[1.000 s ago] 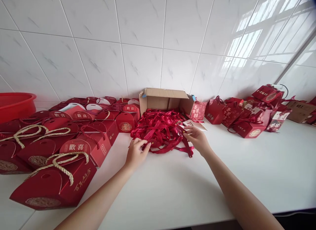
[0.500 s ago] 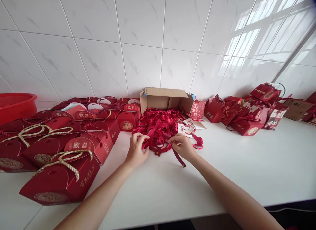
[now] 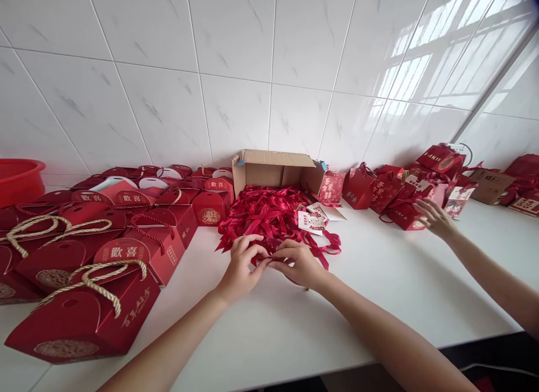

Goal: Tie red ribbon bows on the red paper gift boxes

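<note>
My left hand and my right hand meet fingertip to fingertip just in front of a heap of red ribbons. Both hands are closed in a pinch on a dark red ribbon; most of it is hidden by the fingers, and a small end shows below my right hand. The heap spills from an open cardboard box lying against the wall. White printed tags rest on the right side of the heap.
Many red gift boxes with rope handles fill the left. More red boxes stand at the right, where another person's hand reaches in. A red basin sits far left on the white table.
My hands have come together, and my left hand now pinches the ribbon too. Another person's arm has entered from the right. The view has shifted slightly.
</note>
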Motion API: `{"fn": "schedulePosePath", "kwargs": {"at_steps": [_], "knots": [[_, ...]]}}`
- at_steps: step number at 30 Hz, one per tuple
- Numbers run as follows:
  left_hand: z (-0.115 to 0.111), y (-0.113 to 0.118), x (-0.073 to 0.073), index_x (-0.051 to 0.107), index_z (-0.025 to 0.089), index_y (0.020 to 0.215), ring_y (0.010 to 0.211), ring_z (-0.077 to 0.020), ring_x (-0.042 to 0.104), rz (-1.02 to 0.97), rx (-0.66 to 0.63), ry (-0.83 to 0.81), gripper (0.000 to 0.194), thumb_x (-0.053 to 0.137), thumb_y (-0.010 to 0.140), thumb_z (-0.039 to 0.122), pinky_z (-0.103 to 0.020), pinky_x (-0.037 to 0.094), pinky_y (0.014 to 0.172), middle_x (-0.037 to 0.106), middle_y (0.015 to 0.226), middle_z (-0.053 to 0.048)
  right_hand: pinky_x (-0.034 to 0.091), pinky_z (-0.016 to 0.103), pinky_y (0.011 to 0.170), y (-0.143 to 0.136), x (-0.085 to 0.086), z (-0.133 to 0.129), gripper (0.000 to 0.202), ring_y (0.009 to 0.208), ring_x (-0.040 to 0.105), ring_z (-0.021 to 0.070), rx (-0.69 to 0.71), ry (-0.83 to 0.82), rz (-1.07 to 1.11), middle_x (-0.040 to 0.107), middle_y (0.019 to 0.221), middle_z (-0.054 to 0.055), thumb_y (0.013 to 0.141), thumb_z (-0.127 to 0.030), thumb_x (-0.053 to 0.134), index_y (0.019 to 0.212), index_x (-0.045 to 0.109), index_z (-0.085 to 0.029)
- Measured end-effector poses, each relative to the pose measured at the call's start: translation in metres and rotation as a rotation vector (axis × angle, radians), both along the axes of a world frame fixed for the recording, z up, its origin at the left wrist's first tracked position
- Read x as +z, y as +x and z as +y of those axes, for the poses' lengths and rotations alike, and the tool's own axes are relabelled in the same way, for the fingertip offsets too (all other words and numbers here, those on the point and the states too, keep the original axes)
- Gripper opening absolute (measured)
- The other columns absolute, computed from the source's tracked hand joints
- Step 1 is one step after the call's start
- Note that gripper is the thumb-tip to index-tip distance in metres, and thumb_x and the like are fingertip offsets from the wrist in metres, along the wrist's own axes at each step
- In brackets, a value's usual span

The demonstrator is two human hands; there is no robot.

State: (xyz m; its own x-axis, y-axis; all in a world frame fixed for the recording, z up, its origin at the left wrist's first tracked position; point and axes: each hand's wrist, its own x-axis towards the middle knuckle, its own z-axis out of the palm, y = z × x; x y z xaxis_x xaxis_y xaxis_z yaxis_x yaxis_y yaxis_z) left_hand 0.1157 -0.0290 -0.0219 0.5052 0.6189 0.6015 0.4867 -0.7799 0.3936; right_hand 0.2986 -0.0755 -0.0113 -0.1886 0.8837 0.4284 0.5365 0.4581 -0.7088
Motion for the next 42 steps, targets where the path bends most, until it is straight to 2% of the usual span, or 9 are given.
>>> {"fn": "schedulePosePath", "kwargs": {"at_steps": [8,15,20,25,28,30,35,38,42], "knots": [[0.013,-0.001,-0.010,0.054,0.023,0.121,0.117,-0.0271,0.048,0.037,-0.013,-0.024,0.034,0.051,0.086,0.022,-0.044,0.040,0.097,0.059,0.123,-0.008,0.051,0.029,0.063,0.070,0.054,0.012,0.023,0.068,0.062,0.0170,-0.217,0.055,-0.063,0.066,0.073,0.003,0.082,-0.037,0.061,0.073,0.073,-0.020],[0.022,-0.003,-0.014,0.066,0.022,0.079,0.089,-0.0236,0.061,0.042,0.006,-0.097,0.018,0.050,0.081,0.013,-0.041,0.046,0.081,0.070,0.088,-0.005,0.049,0.043,0.078,0.138,0.090,0.063,0.043,0.090,0.063,0.0280,-0.727,0.128,-0.055,0.067,0.097,0.015,0.086,-0.045,0.051,0.107,0.068,-0.012],[0.020,-0.005,-0.012,0.064,0.021,0.080,0.080,-0.0174,0.063,0.069,-0.118,-0.154,0.021,0.048,0.080,0.007,-0.030,0.051,0.073,0.068,0.081,-0.003,0.046,0.050,0.088,0.111,0.079,0.089,0.049,0.099,0.062,0.0329,-0.652,0.018,-0.204,0.065,0.110,0.020,0.072,-0.028,0.072,0.116,0.064,-0.010],[0.002,-0.001,-0.007,0.063,0.022,0.085,0.078,-0.0146,0.063,0.154,-0.274,-0.162,0.019,0.052,0.079,0.008,-0.023,0.051,0.069,0.067,0.085,-0.001,0.053,0.032,0.081,0.031,0.056,0.073,0.025,0.092,0.067,0.0201,-0.257,0.007,-0.314,0.070,0.104,0.006,0.085,-0.021,0.058,0.106,0.070,-0.024],[-0.007,0.001,-0.002,0.061,0.023,0.086,0.077,-0.0145,0.061,0.185,-0.296,-0.135,0.011,0.057,0.079,0.015,-0.023,0.050,0.070,0.065,0.086,0.000,0.053,0.025,0.081,-0.011,0.039,0.066,0.058,0.109,0.061,0.0188,-0.051,0.025,-0.376,0.062,0.125,-0.004,0.075,-0.009,0.065,0.123,0.059,-0.040],[-0.005,-0.001,-0.001,0.059,0.022,0.080,0.076,-0.0155,0.060,0.179,-0.245,-0.108,0.006,0.055,0.081,0.018,-0.026,0.049,0.073,0.064,0.082,-0.001,0.053,0.025,0.076,-0.024,0.029,0.069,0.063,0.106,0.063,0.0205,-0.016,0.008,-0.408,0.064,0.122,-0.003,0.070,0.001,0.063,0.119,0.063,-0.039],[0.023,-0.009,-0.008,0.057,0.019,0.090,0.089,-0.0231,0.060,0.114,0.058,-0.059,0.012,0.045,0.086,0.019,-0.036,0.048,0.078,0.061,0.095,-0.009,0.053,0.032,0.077,-0.012,0.021,0.083,0.008,0.082,0.065,0.0161,-0.027,-0.020,-0.378,0.070,0.088,0.003,0.082,-0.013,0.062,0.086,0.069,-0.017],[0.037,-0.013,-0.016,0.055,0.017,0.109,0.103,-0.0303,0.059,0.131,0.186,-0.064,0.028,0.052,0.082,0.019,-0.045,0.046,0.085,0.062,0.111,-0.013,0.051,0.028,0.073,0.007,0.028,0.087,0.015,0.076,0.064,0.0148,-0.092,0.009,-0.253,0.071,0.081,0.001,0.078,-0.009,0.061,0.076,0.068,-0.023],[0.039,-0.014,-0.020,0.061,0.020,0.104,0.098,-0.0293,0.062,0.181,0.269,-0.080,0.024,0.052,0.081,0.019,-0.046,0.045,0.085,0.065,0.107,-0.011,0.049,0.031,0.066,0.034,0.042,0.089,0.014,0.066,0.063,0.0184,-0.297,0.084,0.007,0.069,0.071,0.001,0.072,-0.012,0.059,0.076,0.068,-0.022]]}}
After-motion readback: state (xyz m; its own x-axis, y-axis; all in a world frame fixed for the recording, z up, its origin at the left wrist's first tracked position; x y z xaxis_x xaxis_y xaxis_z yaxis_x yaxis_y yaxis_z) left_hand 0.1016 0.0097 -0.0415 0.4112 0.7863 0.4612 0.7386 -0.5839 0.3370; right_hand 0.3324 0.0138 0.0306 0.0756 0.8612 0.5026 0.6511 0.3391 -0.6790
